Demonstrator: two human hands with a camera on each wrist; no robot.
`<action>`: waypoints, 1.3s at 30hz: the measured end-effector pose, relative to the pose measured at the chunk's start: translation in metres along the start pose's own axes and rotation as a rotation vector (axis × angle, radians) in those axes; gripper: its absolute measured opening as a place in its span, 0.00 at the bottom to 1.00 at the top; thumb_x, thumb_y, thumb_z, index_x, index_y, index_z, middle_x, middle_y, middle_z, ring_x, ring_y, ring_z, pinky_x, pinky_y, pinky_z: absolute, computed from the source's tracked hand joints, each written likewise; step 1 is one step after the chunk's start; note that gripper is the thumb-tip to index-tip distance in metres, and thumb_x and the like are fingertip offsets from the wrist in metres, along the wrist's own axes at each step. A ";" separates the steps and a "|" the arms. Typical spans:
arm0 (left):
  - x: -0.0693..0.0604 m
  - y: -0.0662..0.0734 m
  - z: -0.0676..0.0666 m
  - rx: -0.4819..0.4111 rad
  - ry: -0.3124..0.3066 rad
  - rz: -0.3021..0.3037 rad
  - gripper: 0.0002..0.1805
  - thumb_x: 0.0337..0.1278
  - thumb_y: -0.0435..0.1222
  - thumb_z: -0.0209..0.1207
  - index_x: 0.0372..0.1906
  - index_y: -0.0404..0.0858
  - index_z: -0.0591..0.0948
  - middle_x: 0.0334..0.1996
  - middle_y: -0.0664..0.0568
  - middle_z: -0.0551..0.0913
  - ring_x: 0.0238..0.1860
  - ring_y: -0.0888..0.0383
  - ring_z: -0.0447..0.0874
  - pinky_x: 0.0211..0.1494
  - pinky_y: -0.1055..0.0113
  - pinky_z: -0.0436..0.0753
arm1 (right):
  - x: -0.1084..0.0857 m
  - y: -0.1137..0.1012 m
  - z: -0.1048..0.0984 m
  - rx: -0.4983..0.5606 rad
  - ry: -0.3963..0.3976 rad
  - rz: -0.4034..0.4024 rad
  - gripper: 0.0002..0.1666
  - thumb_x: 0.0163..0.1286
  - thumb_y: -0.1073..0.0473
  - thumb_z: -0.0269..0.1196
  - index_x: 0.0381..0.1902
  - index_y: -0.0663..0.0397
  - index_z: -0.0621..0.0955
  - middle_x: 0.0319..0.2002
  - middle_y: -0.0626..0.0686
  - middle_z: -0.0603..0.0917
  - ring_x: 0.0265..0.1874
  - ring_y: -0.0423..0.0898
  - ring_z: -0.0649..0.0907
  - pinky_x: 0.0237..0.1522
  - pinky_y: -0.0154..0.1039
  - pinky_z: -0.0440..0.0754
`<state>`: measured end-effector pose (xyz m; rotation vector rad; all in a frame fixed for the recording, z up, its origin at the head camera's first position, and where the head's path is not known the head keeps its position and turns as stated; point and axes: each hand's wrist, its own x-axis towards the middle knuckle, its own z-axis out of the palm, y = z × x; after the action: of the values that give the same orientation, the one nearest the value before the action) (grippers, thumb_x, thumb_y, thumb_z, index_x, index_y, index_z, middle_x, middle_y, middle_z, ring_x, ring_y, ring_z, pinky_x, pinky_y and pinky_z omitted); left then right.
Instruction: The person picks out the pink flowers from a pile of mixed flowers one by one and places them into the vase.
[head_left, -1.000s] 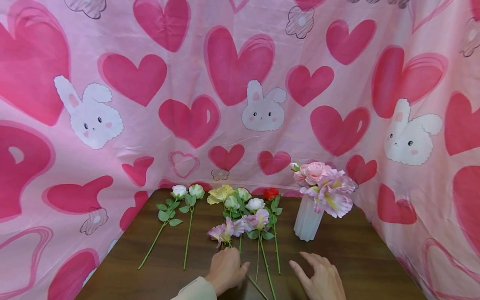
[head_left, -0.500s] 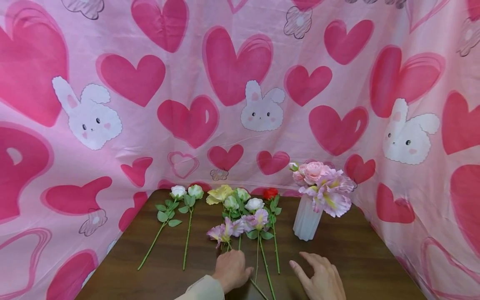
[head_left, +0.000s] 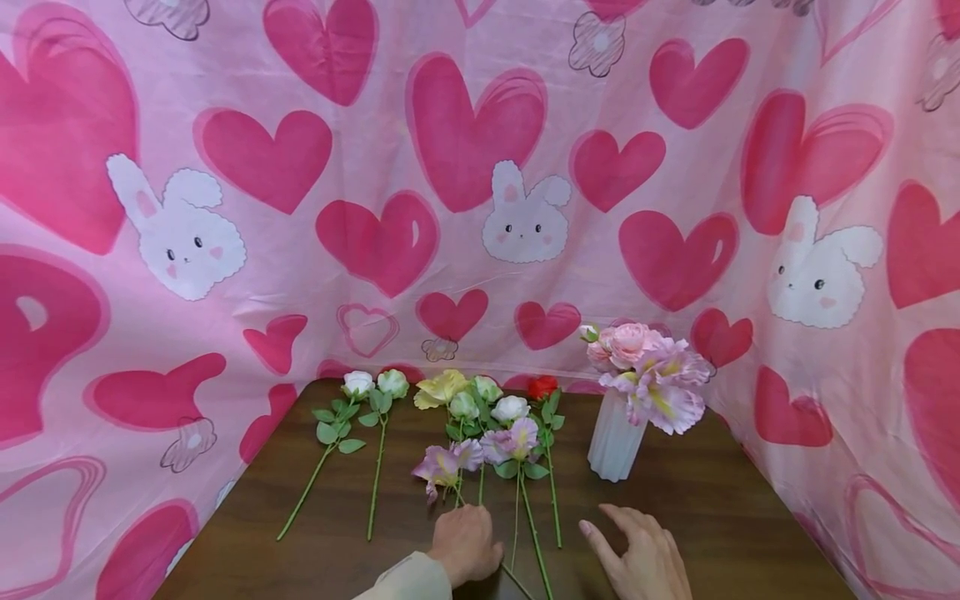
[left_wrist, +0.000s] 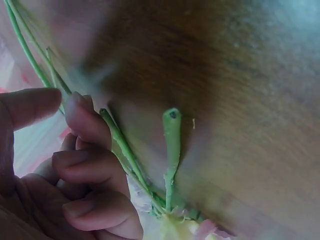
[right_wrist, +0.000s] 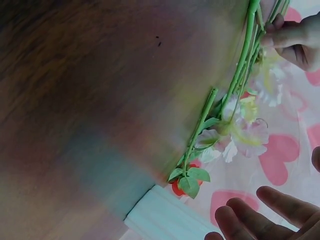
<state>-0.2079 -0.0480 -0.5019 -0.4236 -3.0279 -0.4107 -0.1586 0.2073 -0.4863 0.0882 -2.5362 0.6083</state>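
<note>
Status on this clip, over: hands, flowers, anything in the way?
Left hand pinching a green stem. Right hand relaxed, holding nothing. White vase standing, pink and purple flowers in it. Neighbouring stems close by, might snag.

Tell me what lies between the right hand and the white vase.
Only bare brown tabletop shows between the right hand and the white vase in the head view.

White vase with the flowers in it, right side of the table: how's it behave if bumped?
The white vase is probably apt to tip: it's tall and narrow. Likely top-heavy too, since the big blooms spread wider than its body. Once down it might roll unevenly, as its sides look ribbed. Fragility: can't tell the material.
</note>
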 end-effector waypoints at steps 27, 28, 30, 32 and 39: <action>0.002 -0.034 -0.013 -0.477 -0.009 -0.236 0.26 0.45 0.28 0.65 0.06 0.47 0.63 0.06 0.62 0.57 0.13 0.60 0.56 0.17 0.64 0.59 | -0.002 0.001 0.000 0.006 0.030 -0.020 0.26 0.65 0.36 0.70 0.47 0.51 0.89 0.43 0.52 0.89 0.45 0.58 0.86 0.47 0.62 0.79; 0.002 -0.036 -0.015 -0.504 0.002 -0.250 0.27 0.46 0.29 0.65 0.05 0.48 0.63 0.05 0.63 0.57 0.12 0.60 0.56 0.17 0.65 0.59 | -0.002 0.001 0.000 0.007 0.028 -0.020 0.26 0.65 0.36 0.70 0.47 0.51 0.89 0.43 0.52 0.89 0.45 0.58 0.86 0.47 0.62 0.79; 0.000 -0.040 -0.019 -0.534 0.023 -0.264 0.25 0.48 0.29 0.65 0.05 0.47 0.66 0.04 0.63 0.61 0.11 0.60 0.61 0.18 0.65 0.63 | -0.002 0.001 0.000 0.008 0.016 -0.009 0.27 0.65 0.36 0.70 0.47 0.51 0.89 0.43 0.52 0.89 0.45 0.58 0.86 0.47 0.62 0.79; -0.001 -0.042 -0.021 -0.550 0.039 -0.274 0.24 0.49 0.30 0.65 0.06 0.46 0.69 0.05 0.62 0.64 0.12 0.59 0.66 0.19 0.64 0.67 | -0.002 0.001 -0.001 0.007 -0.007 0.009 0.28 0.66 0.35 0.69 0.47 0.51 0.89 0.43 0.53 0.89 0.46 0.58 0.86 0.48 0.63 0.78; -0.004 -0.045 -0.028 -0.563 0.099 -0.246 0.12 0.53 0.33 0.68 0.16 0.43 0.83 0.17 0.58 0.80 0.21 0.58 0.76 0.30 0.59 0.78 | -0.002 0.000 -0.001 0.005 -0.048 0.046 0.31 0.67 0.31 0.66 0.49 0.52 0.89 0.45 0.54 0.89 0.48 0.59 0.85 0.50 0.63 0.77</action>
<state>-0.2156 -0.0988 -0.4867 -0.0416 -2.8292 -1.2666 -0.1565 0.2075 -0.4860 0.0474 -2.5895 0.6381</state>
